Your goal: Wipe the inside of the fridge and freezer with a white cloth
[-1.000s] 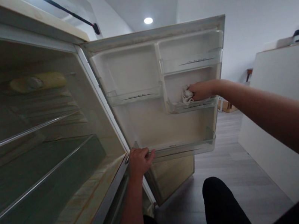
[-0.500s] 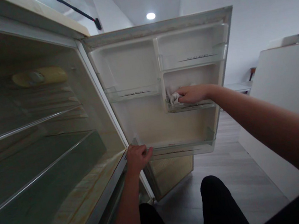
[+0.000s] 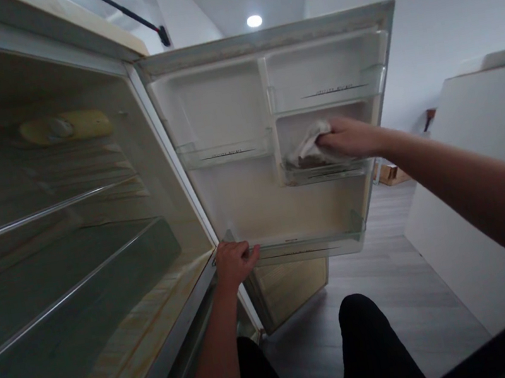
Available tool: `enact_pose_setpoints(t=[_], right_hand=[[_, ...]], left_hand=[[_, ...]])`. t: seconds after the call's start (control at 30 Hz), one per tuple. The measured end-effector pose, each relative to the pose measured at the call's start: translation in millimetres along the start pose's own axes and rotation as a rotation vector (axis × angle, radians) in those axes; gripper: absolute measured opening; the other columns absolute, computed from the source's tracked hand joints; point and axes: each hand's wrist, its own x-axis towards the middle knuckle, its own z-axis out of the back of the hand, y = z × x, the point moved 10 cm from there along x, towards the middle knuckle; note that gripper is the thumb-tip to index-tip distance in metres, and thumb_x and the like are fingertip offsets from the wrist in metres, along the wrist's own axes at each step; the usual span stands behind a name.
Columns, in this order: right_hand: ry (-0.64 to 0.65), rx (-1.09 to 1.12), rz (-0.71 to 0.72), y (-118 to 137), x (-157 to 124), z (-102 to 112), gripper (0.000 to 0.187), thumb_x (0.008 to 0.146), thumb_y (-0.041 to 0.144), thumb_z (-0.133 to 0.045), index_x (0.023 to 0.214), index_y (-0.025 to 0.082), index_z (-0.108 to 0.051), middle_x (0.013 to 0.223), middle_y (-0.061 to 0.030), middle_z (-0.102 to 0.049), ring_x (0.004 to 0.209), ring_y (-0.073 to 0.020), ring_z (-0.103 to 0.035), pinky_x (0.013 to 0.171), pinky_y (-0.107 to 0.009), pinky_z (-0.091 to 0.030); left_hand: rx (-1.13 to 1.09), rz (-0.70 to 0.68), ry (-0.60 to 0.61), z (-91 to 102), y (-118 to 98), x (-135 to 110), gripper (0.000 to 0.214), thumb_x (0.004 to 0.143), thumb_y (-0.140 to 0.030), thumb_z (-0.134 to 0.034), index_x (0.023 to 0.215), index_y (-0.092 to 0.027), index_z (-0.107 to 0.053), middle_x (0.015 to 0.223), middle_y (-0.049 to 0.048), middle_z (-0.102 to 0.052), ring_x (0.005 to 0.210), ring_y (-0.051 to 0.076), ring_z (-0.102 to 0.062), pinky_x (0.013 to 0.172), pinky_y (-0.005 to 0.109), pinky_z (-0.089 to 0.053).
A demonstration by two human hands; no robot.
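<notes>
My right hand (image 3: pixel 344 136) is closed on a crumpled white cloth (image 3: pixel 314 141), a little blurred by motion. It holds the cloth at the small middle door bin (image 3: pixel 327 174) on the right side of the open refrigerator door (image 3: pixel 244 200). Down at the hinge side, my left hand (image 3: pixel 236 262) curls over the left end of the long lower door bin (image 3: pixel 310 250), close to the cabinet edge. Its fingertips are partly hidden.
The open refrigerator cabinet (image 3: pixel 129 138) at left has glass shelves (image 3: pixel 115 262) and brown stains on its floor. A second, lower door (image 3: pixel 297 290) stands open beneath. My knees (image 3: pixel 369 336) are below, and a white cabinet (image 3: pixel 494 176) stands at right.
My right hand has moved right and slightly up with the cloth, which now spreads out more from the fingers. My left hand stays at the lower bin. The view has shifted slightly.
</notes>
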Motion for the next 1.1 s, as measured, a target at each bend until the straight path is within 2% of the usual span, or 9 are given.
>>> enact_pose_setpoints(t=[0.07, 0.1, 0.17, 0.27, 0.33, 0.47, 0.87, 0.97, 1.1], right_hand=[[-0.233, 0.027, 0.187, 36.7, -15.6, 7.1, 0.029, 0.093, 0.027, -0.04, 0.097, 0.012, -0.065, 0.101, -0.0144, -0.066, 0.096, -0.0276, -0.062, 0.093, -0.044, -0.049], [-0.245, -0.01, 0.275, 55.7, -24.7, -3.0, 0.03, 0.094, 0.031, -0.043, 0.099, 0.013, -0.066, 0.104, -0.0151, -0.065, 0.099, -0.0284, -0.061, 0.094, -0.045, -0.049], [-0.131, -0.154, 0.413, 86.6, -40.4, -40.4, 0.032, 0.095, 0.041, -0.05, 0.101, 0.016, -0.07, 0.118, -0.0169, -0.063, 0.111, -0.0325, -0.057, 0.099, -0.05, -0.046], [-0.044, -0.353, 0.476, 99.4, -52.3, -79.2, 0.042, 0.095, 0.057, -0.056, 0.101, 0.02, -0.074, 0.143, -0.0161, -0.053, 0.131, -0.0403, -0.044, 0.105, -0.058, -0.039], [-0.089, -0.419, 0.46, 91.5, -50.2, -81.5, 0.042, 0.098, 0.053, -0.054, 0.117, 0.02, -0.072, 0.155, -0.0163, -0.042, 0.135, -0.0403, -0.041, 0.106, -0.056, -0.039], [-0.219, -0.592, 0.352, 56.7, -40.8, -66.9, 0.057, 0.1, 0.033, -0.053, 0.153, 0.017, -0.044, 0.161, -0.0204, -0.033, 0.142, -0.0397, -0.037, 0.107, -0.053, -0.039], [-0.249, -0.832, 0.283, -58.0, -89.5, -33.8, 0.062, 0.1, 0.017, -0.045, 0.159, 0.005, -0.027, 0.161, -0.0253, -0.03, 0.149, -0.0359, -0.033, 0.115, -0.056, -0.038], [-0.242, -0.785, 0.324, -51.1, -80.8, -42.3, 0.061, 0.103, 0.02, -0.04, 0.159, 0.002, -0.025, 0.161, -0.0261, -0.03, 0.15, -0.0358, -0.029, 0.117, -0.057, -0.036], [-0.282, -0.699, 0.506, 0.1, -61.7, -78.9, 0.055, 0.106, 0.022, -0.033, 0.16, 0.01, -0.03, 0.164, -0.0178, -0.03, 0.153, -0.0297, -0.025, 0.121, -0.053, -0.032]], left_hand=[[-0.006, -0.005, -0.002, 0.4, -0.3, 0.3, 0.046, 0.093, -0.047, -0.053, 0.054, -0.023, -0.047, 0.051, -0.0016, -0.06, 0.055, 0.018, -0.057, 0.071, 0.036, -0.037], [-0.008, -0.009, -0.002, 0.6, -0.6, 0.4, 0.046, 0.093, -0.047, -0.053, 0.054, -0.023, -0.047, 0.051, -0.0017, -0.059, 0.054, 0.018, -0.057, 0.071, 0.036, -0.037], [-0.004, -0.018, -0.001, 1.1, -1.6, 0.5, 0.046, 0.093, -0.047, -0.053, 0.054, -0.023, -0.047, 0.05, -0.0015, -0.059, 0.054, 0.018, -0.057, 0.07, 0.036, -0.037], [0.014, -0.022, -0.003, 2.4, -2.1, 0.6, 0.046, 0.094, -0.046, -0.053, 0.055, -0.023, -0.048, 0.051, -0.0011, -0.059, 0.055, 0.019, -0.058, 0.071, 0.036, -0.036], [0.017, -0.023, -0.003, 2.9, -2.1, 0.6, 0.046, 0.094, -0.046, -0.053, 0.055, -0.023, -0.048, 0.051, -0.0009, -0.059, 0.056, 0.019, -0.058, 0.071, 0.035, -0.036], [0.024, -0.023, 0.003, 1.2, -1.8, 1.0, 0.047, 0.094, -0.047, -0.052, 0.055, -0.023, -0.049, 0.051, -0.0004, -0.06, 0.057, 0.019, -0.059, 0.071, 0.035, -0.036], [0.055, 0.008, 0.031, -12.2, -10.1, 8.9, 0.049, 0.097, -0.05, -0.049, 0.057, -0.023, -0.053, 0.056, 0.0005, -0.065, 0.059, 0.021, -0.061, 0.072, 0.037, -0.034], [0.063, 0.017, 0.025, -13.8, -11.3, 11.0, 0.05, 0.098, -0.05, -0.049, 0.057, -0.023, -0.053, 0.055, 0.0, -0.064, 0.058, 0.02, -0.061, 0.071, 0.037, -0.034], [0.069, 0.032, 0.032, -14.8, -10.4, 11.1, 0.049, 0.097, -0.05, -0.05, 0.056, -0.023, -0.053, 0.055, -0.0002, -0.064, 0.058, 0.02, -0.06, 0.073, 0.037, -0.034]])
